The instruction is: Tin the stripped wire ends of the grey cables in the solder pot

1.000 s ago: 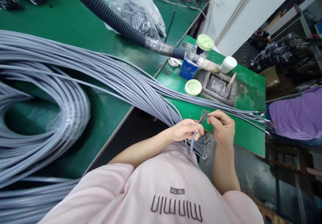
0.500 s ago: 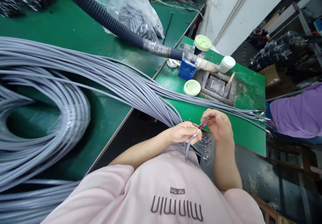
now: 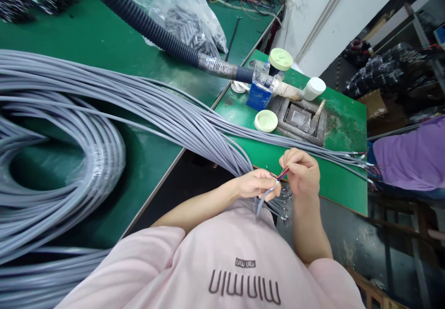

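Note:
Close in front of my chest, my left hand (image 3: 259,184) pinches a grey cable (image 3: 263,200) near its stripped end. Thin coloured wires (image 3: 282,174) fan out of that end, and a dark one stands off to the side. The fingers of my right hand (image 3: 301,167) are closed on the tips of the coloured wires. Below my hands hang more grey cables with bared ends (image 3: 283,207). Behind them a thick bundle of grey cables (image 3: 194,119) runs across the table, its wire ends lying at the right edge.
A solder pot (image 3: 299,119) sits in the green table (image 3: 347,128) beyond my hands, with a stained brush-like tool on it. Around it are a pale green lid (image 3: 266,121), a white jar (image 3: 314,88) and a black hose (image 3: 146,22). At right, a person in purple (image 3: 410,156).
My right hand's fingers have closed on the coloured wires, which are now drawn together and straighter. My left hand keeps its hold on the cable, shifted slightly.

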A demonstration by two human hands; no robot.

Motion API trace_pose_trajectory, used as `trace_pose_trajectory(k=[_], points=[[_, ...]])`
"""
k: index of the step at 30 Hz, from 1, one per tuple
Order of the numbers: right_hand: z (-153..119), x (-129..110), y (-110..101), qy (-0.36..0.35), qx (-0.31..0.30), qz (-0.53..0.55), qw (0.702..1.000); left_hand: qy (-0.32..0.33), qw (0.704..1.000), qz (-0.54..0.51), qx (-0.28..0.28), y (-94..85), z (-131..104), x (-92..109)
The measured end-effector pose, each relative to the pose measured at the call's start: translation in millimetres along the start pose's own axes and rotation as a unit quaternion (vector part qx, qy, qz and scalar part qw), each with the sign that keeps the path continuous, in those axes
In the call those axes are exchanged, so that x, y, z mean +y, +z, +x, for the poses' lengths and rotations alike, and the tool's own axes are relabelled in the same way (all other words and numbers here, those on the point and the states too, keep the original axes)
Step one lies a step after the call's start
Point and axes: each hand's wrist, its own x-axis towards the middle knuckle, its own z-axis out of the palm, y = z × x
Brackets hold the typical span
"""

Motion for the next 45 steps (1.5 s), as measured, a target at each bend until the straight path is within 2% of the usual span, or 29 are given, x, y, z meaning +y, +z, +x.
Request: trace_pose_trajectory(k=[5, 7, 10, 12, 18, 22, 29, 38, 45], points=[[13, -14, -8, -0.021, 0.065, 0.118, 0.991, 0.026, 1.000, -0.010, -0.002, -2.9, 0, -2], [16, -18, -17, -0.038, 0.081, 0.106, 0.990, 0.033, 0.999, -0.041, -0.003, -5.4, 1, -5], [11, -14, -22, -0.022, 0.059, -0.020, 0.998, 0.047, 0.995, -0.087, 0.010, -8.9, 3, -7], [3, -9, -20, -0.019, 0.059, -0.119, 0.991, 0.047, 0.994, -0.092, 0.029, -10.4, 4, -7], [-10, -7, -4, -0.097, 0.047, -0.333, 0.937, 0.036, 0.994, -0.066, 0.085, -7.7, 5, -3], [-9, -11, 3, -0.104, 0.040, -0.402, 0.909, 0.035, 0.993, -0.044, 0.109, -3.1, 7, -2], [-7, -7, 7, -0.072, 0.053, -0.364, 0.927, 0.042, 0.993, -0.006, 0.107, -0.5, 8, -4], [-8, -3, 6, -0.063, 0.102, -0.295, 0.948, 0.050, 0.987, 0.065, 0.141, -1.0, 9, -7], [-4, 8, 1, -0.060, 0.131, -0.220, 0.965, 0.070, 0.981, 0.043, 0.174, -1.9, 11, -7]])
